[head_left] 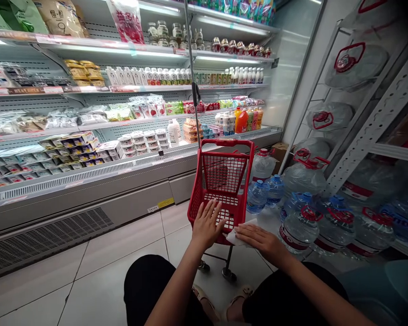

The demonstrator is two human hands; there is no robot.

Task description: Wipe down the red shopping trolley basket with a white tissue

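A small red plastic shopping cart on wheels stands right in front of me, between my knees. Over its near left side lies my left hand, fingers stretched out and holding nothing. At the cart's near right corner my right hand presses a crumpled white wipe against the rim, fingers together over it. Part of the wipe is hidden under the fingers. The inside of the cart shows a lattice of square holes, and its tall handle frame rises at the far end.
An open refrigerated display case with dairy cups and bottles runs along the left and back. Large water bottles stand on the floor to the right, beside a white metal rack. Pale floor tiles lie below.
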